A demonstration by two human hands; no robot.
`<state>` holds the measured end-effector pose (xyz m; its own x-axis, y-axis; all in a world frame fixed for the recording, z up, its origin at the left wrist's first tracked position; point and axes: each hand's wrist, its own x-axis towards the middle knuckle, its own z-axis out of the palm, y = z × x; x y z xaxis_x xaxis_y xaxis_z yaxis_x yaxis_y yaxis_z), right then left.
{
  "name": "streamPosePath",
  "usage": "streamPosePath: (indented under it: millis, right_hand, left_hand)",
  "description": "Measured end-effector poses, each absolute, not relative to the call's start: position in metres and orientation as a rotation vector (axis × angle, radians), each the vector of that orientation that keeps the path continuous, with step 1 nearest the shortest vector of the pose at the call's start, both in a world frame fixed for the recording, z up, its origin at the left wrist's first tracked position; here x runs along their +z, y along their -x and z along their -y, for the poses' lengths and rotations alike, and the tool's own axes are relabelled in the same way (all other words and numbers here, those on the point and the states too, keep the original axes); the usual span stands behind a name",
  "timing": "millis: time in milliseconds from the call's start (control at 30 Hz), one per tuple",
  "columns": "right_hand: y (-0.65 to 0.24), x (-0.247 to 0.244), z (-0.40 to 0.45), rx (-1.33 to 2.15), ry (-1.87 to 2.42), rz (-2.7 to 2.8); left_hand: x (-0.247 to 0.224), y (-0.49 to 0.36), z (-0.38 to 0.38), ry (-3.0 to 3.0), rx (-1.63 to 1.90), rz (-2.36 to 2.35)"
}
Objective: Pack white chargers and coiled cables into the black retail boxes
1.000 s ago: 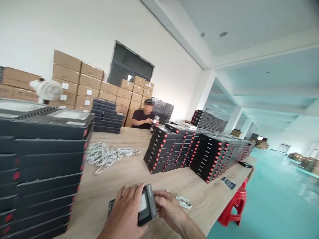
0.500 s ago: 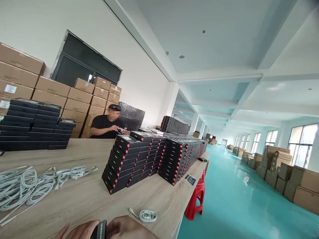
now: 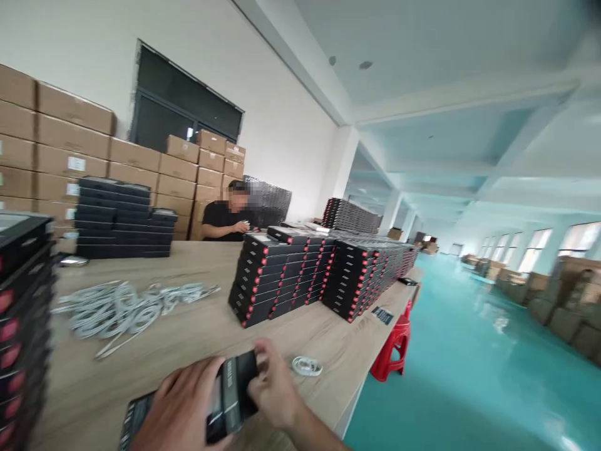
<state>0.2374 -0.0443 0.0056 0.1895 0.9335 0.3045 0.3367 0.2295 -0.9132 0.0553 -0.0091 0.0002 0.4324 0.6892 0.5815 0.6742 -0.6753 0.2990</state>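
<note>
Both my hands hold a black retail box (image 3: pixel 231 394) low in the view, above the wooden table (image 3: pixel 188 332). My left hand (image 3: pixel 183 404) grips its lower left side, and my right hand (image 3: pixel 275 387) has its fingers on the right edge. A flat black piece (image 3: pixel 136 416) shows beneath my left hand, and I cannot tell whether it is attached to the box. A small coiled white cable (image 3: pixel 307 366) lies just past my right hand. Further left sits a tangled heap of white cables (image 3: pixel 134 308).
Long rows of stacked black boxes with red tabs (image 3: pixel 282 275) stand on the table, and another stack (image 3: pixel 23 332) rises at the left edge. A seated person (image 3: pixel 230 213) works beyond the table, before stacked cartons (image 3: pixel 70 144). A red stool (image 3: pixel 392 351) stands on the teal floor (image 3: pixel 469 363).
The box and both hands sit higher in the view than before, and the box now shows its broad face. The whole view has swung and tilted, and the table's contents have not visibly shifted.
</note>
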Motion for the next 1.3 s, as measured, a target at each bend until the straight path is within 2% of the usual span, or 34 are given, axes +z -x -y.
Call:
streamPosePath:
  millis: [67,167,300,433,633,700,833,900,967,1033,1100,1167,1300]
  right_hand:
    - [-0.237,0.008,0.053,0.282,1.324,1.542]
    - [-0.234,0.009,0.058,0.147,1.384,1.745]
    - [-0.223,0.001,0.05,0.544,1.455,1.607]
    - [-0.225,-0.001,0.038,0.964,1.183,1.271]
    - [-0.283,0.023,0.025,1.052,0.908,0.675]
    - [-0.306,0.031,0.024,1.034,0.919,0.652]
    - [-0.32,0.033,0.035,1.166,1.005,0.732]
    - [-0.307,0.029,0.043,1.272,1.045,0.807]
    - [-0.288,0.024,0.048,1.359,1.065,0.886]
    - [-0.276,0.023,0.047,1.274,1.223,1.106]
    - [-0.279,0.025,0.041,1.011,1.493,1.366]
    - [-0.297,0.028,0.034,0.719,1.746,1.504]
    - [-0.342,0.028,0.028,0.503,2.071,1.522]
  left_hand:
    - [0.014,-0.057,0.021,-2.69,1.045,-1.312]
    - [0.021,-0.059,0.03,-2.737,1.032,-1.402]
    - [0.017,-0.058,0.031,-2.762,0.991,-1.449]
    - [0.021,-0.056,0.031,-2.713,0.986,-1.481]
    - [0.02,-0.047,0.024,-2.555,0.856,-1.703]
    - [0.016,-0.043,0.017,-2.485,0.954,-1.771]
    - [0.015,-0.045,0.008,-2.069,1.388,-1.367]
    - [0.016,-0.053,0.011,-1.626,1.273,-1.077]
    - [0.016,-0.063,0.018,-1.252,0.961,-0.816]
    - [0.012,-0.07,0.025,-1.057,0.714,-0.635]
    - [0.007,-0.074,0.028,-0.991,0.648,-0.621]
    - [0.0,-0.073,0.025,-0.97,0.708,-0.744]
    - [-0.008,-0.067,0.008,-1.025,0.857,-0.933]
